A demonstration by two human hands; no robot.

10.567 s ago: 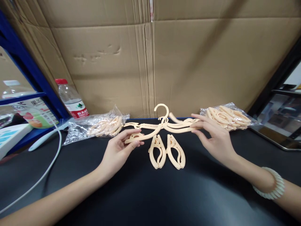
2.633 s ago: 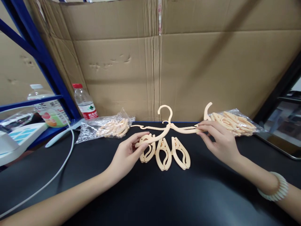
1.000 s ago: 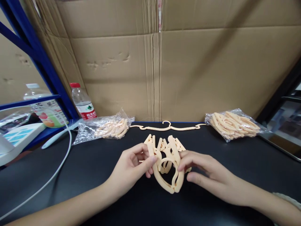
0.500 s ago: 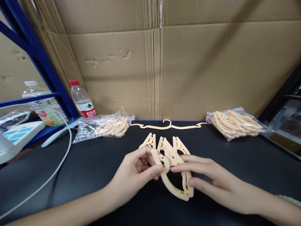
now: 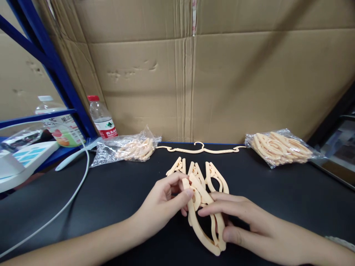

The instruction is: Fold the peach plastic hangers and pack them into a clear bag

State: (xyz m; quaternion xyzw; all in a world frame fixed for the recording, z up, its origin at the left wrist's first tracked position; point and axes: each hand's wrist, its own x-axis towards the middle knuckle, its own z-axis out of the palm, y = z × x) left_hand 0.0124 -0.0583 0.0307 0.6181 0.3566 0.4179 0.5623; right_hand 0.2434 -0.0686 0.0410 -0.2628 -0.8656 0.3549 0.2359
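A cream-coloured folding hanger [image 5: 197, 225], its arms folded close together, is held between my two hands above the black table. My left hand [image 5: 169, 197] pinches its upper left end near the curled hook, thumb on the front. Along its right arm, my right hand [image 5: 244, 218] grips with the thumb and fingers. Just behind are three more folded hangers: a left one [image 5: 177, 166], a middle one [image 5: 195, 170] and a right one [image 5: 217, 177]. The left and middle ones are partly hidden. Farther back lies an opened-out hanger [image 5: 203, 150] with its hook upward.
A clear bag of hangers [image 5: 135, 147] lies at the back left, another bag [image 5: 280, 146] at the back right. Left of them stand a red-capped bottle [image 5: 101, 118], a brush [image 5: 73, 157] and a white cable [image 5: 80, 184]. A cardboard wall [image 5: 235, 74] closes off the back.
The held hanger's two arms have come closer together at the top, and it has moved lower toward me. The hangers behind show more. The whole view has shifted slightly.
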